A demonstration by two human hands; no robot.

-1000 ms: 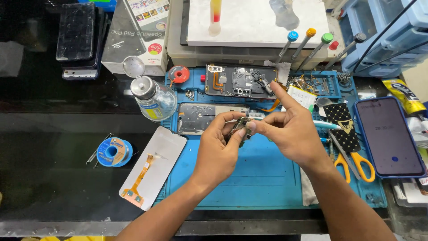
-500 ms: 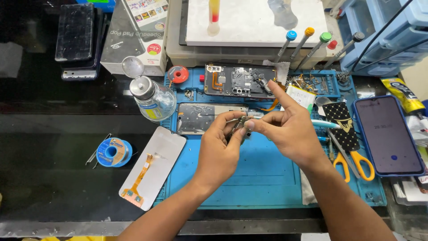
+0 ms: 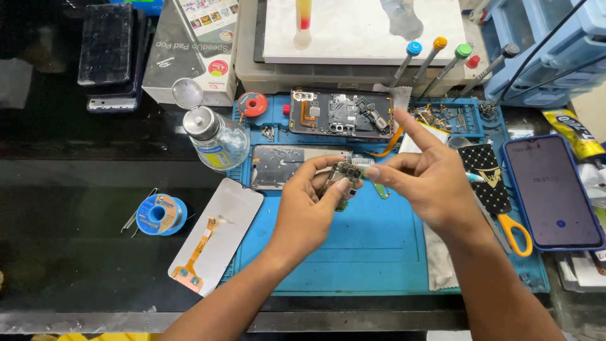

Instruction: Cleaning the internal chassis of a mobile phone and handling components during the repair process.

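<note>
My left hand point(image 3: 309, 202) holds a small green circuit board point(image 3: 341, 183) above the blue work mat point(image 3: 353, 252). My right hand point(image 3: 429, 180) pinches the board's upper right edge with thumb and middle finger, its index finger raised and pointing away. Just behind the hands lie a metal phone frame point(image 3: 281, 165) and, further back, an opened phone body point(image 3: 341, 113) showing its inner parts and an orange flex cable.
A detached screen with orange flex point(image 3: 214, 237) lies left of the mat, a blue solder spool point(image 3: 161, 215) and a clear glass bottle point(image 3: 218, 142) further left. Several screwdrivers point(image 3: 435, 53) stand at the back. Yellow-handled scissors point(image 3: 511, 230) and a phone in a blue case point(image 3: 552, 192) lie right.
Both hands stay on the board with only slight finger shifts; nothing else on the bench has moved.
</note>
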